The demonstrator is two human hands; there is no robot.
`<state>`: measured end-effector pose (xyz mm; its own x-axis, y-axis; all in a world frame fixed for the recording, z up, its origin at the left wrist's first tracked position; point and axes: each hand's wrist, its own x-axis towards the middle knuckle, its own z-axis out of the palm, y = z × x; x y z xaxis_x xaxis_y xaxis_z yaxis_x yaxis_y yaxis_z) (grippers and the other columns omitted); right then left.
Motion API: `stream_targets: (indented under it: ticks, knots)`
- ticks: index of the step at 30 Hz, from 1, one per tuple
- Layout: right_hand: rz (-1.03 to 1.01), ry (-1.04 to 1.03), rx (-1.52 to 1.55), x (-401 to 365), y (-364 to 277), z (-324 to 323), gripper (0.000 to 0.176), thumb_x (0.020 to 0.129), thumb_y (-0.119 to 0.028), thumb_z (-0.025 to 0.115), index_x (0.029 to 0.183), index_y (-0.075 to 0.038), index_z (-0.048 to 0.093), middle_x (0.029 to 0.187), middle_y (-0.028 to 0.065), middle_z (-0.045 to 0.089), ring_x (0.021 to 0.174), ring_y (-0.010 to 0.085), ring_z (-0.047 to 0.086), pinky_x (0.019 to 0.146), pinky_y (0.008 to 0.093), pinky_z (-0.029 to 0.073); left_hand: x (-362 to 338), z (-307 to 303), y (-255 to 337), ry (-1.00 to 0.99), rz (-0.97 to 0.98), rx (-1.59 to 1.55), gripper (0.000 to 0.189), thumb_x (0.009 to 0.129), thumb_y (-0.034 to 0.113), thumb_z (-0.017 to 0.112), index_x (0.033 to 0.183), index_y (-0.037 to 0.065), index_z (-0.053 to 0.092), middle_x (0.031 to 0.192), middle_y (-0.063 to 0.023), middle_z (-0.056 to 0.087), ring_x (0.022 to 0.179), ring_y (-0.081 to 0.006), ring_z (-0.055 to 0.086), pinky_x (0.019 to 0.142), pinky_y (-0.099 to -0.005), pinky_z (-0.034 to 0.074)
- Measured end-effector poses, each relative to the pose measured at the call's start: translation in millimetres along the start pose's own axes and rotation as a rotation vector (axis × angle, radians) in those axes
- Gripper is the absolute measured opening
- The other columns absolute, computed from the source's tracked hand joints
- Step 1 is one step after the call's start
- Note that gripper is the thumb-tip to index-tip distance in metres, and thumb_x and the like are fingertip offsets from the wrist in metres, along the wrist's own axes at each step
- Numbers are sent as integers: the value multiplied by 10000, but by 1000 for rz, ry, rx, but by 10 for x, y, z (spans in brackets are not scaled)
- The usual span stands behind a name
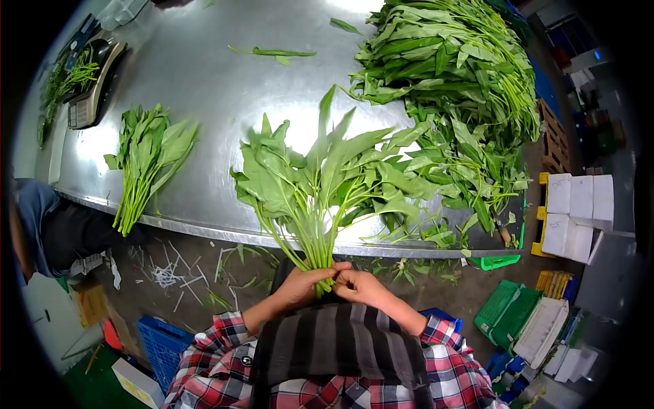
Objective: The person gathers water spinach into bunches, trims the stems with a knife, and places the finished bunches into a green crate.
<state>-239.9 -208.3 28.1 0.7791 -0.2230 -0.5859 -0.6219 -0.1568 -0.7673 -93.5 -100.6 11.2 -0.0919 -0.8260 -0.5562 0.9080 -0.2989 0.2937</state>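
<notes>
A bunch of leafy greens with long stems, looking like water spinach (320, 184), stands upright before me at the table's front edge, leaves fanned out at the top. My left hand (303, 286) is closed around the lower stems. Pressed to the same stem ends, my right hand (357, 285) has its fingers closed on them from the other side. A smaller bunch of the greens (153, 160) lies on the metal table to the left. To the right is a big heap of the greens (449, 68), with loose leafy stems (470, 170) spread in front of it.
The metal table (225, 102) has a scale (88, 99) with greens at its far left. Another person (68, 228) is at the left edge. White boxes (579, 198) and green crates (507, 310) stand at right; a blue crate (160, 344) is at lower left. Scraps litter the floor.
</notes>
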Motion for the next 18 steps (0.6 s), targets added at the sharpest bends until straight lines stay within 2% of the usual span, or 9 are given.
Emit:
stream_targets:
  ticks: [2, 5, 6, 9, 12, 13, 15, 16, 18]
  knots:
    - [18, -7, -96, 16, 13, -14, 201, 802, -250, 586, 827, -51, 581, 740, 145, 601, 681, 310, 585, 632, 373, 461, 60, -46, -49, 28, -1, 45, 242, 875, 51, 520, 1105, -24, 498, 1123, -187, 575, 1029, -251, 566, 911, -354, 436]
    - [-27, 32, -205, 39, 58, 3, 186, 817, -241, 594, 790, -56, 587, 683, 159, 565, 604, 305, 552, 583, 355, 448, 65, -26, -54, 79, -33, -68, 222, 886, 86, 528, 1077, -26, 512, 1096, -189, 586, 1017, -255, 572, 895, -367, 446]
    - [-90, 40, -98, 3, 27, -29, 143, 837, -183, 577, 821, -43, 600, 653, 118, 588, 588, 239, 576, 554, 321, 445, 50, 0, -31, 82, -35, -74, 205, 891, 108, 532, 1056, -13, 519, 1080, -191, 594, 1005, -257, 582, 888, -366, 451]
    - [117, 158, 311, -84, 233, 58, 120, 858, -111, 543, 827, -11, 601, 624, 57, 585, 545, 139, 560, 506, 257, 434, 42, 18, -40, 99, -29, -102, 217, 892, 114, 532, 1074, -1, 504, 982, -164, 617, 943, -248, 597, 862, -361, 462]
    - [325, 297, 659, -213, 247, -56, 118, 834, -113, 558, 827, -10, 616, 601, 34, 566, 545, 74, 541, 493, 223, 444, 30, -21, -66, 106, 22, -79, 221, 891, 113, 536, 1082, 7, 504, 869, -125, 612, 848, -232, 603, 808, -349, 477]
    - [336, 400, 633, -254, 217, -74, 98, 832, -74, 539, 796, -15, 609, 596, 19, 556, 511, 62, 513, 467, 202, 432, 18, 0, -59, 143, 30, -27, 208, 888, 116, 541, 1064, 8, 511, 842, -111, 602, 826, -223, 597, 788, -343, 478]
    - [216, 473, 555, -318, 143, -172, 87, 842, -77, 551, 804, -14, 597, 613, 20, 556, 512, 59, 505, 478, 211, 431, -10, 72, -47, 221, 47, 70, 184, 883, 122, 551, 1028, 10, 527, 787, -83, 582, 781, -205, 585, 747, -331, 481]
    - [177, 500, 374, -322, 3, -244, 87, 843, -89, 582, 826, -4, 585, 627, 19, 550, 530, 56, 504, 481, 226, 422, -3, 78, -58, 210, 71, 134, 181, 881, 125, 556, 1019, 12, 526, 786, -78, 580, 777, -194, 581, 739, -320, 475]
    - [-133, 589, 93, -158, -374, -299, 136, 807, -111, 639, 855, -2, 572, 634, 70, 538, 545, 162, 532, 516, 283, 435, 6, 76, -77, 180, 114, 272, 174, 876, 133, 565, 1000, 18, 526, 784, -67, 576, 769, -172, 573, 723, -297, 464]
